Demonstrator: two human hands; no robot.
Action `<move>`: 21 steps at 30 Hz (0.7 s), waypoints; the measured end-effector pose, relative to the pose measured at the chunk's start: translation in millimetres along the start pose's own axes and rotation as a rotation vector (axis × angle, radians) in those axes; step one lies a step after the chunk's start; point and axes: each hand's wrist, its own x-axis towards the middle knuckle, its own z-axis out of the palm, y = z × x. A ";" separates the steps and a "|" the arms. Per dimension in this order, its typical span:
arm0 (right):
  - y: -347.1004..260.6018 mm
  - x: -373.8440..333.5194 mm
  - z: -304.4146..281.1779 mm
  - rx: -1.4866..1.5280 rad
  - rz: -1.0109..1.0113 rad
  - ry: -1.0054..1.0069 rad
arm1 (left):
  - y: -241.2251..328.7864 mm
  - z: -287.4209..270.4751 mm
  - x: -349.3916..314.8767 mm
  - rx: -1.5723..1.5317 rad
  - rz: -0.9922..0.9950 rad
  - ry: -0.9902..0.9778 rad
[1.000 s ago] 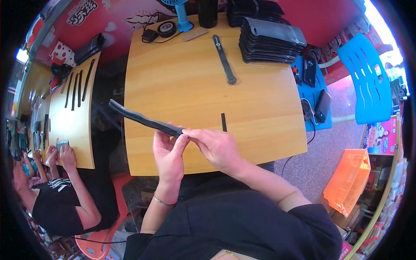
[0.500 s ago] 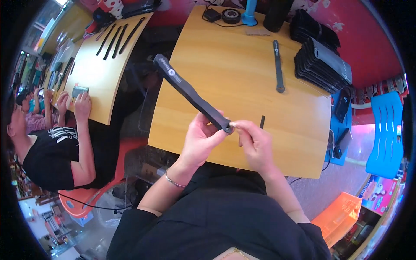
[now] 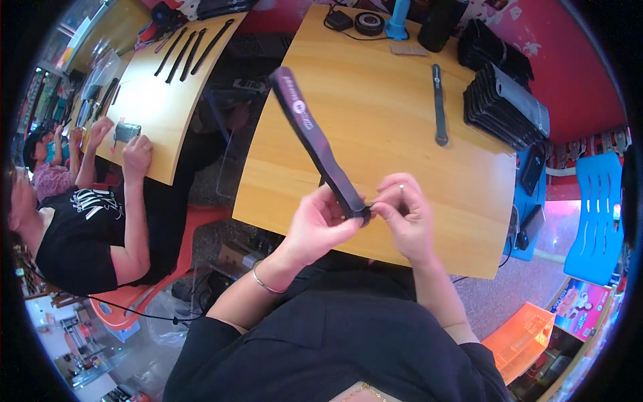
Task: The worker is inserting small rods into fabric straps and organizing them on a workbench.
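A long black strap [image 3: 309, 137] with white printing slants up and away to the left above the table's near edge. My left hand [image 3: 316, 229] is closed around its lower end, thumb on top. Against that same end my right hand [image 3: 410, 218] pinches thumb and forefinger together on a small dark bit. Whether this bit belongs to the strap or is a separate piece, I cannot tell. A similar dark strap [image 3: 439, 107] with a holed round end lies flat on the wooden table [image 3: 362, 100], toward the right.
Stacked black pouches [image 3: 502, 107] stand at the table's far right. Along the back are an adapter [image 3: 339, 20], a round black item [image 3: 369, 24], a blue stand [image 3: 397, 23] and a black cylinder [image 3: 442, 25]. A co-worker [image 3: 87, 228] sits at another table, left.
The strap has swung to a steeper angle, its free end moving right. Both hands shifted slightly right. A short black strip that showed beyond my right hand is no longer visible.
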 end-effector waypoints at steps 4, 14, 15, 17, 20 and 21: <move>-16.4 29.7 -34.5 0.041 -0.222 0.373 | -23.7 -32.0 -15.7 0.236 -0.089 -0.150; -5.2 -0.3 4.9 -0.247 -0.163 -0.325 | -9.7 -20.4 -0.7 -0.097 -0.136 -0.132; -2.7 -0.2 5.7 -0.200 -0.116 -0.331 | -8.6 -22.5 -0.2 -0.061 -0.132 -0.169; 2.4 -1.0 5.9 -0.156 -0.071 -0.333 | -3.4 -21.3 0.0 -0.028 -0.160 -0.184; 4.9 -2.4 4.8 -0.053 -0.053 -0.302 | -3.4 -15.4 -0.9 -0.027 -0.211 -0.190; 3.3 -3.8 4.7 -0.105 -0.037 -0.281 | -3.5 -14.8 -1.8 -0.058 -0.240 -0.183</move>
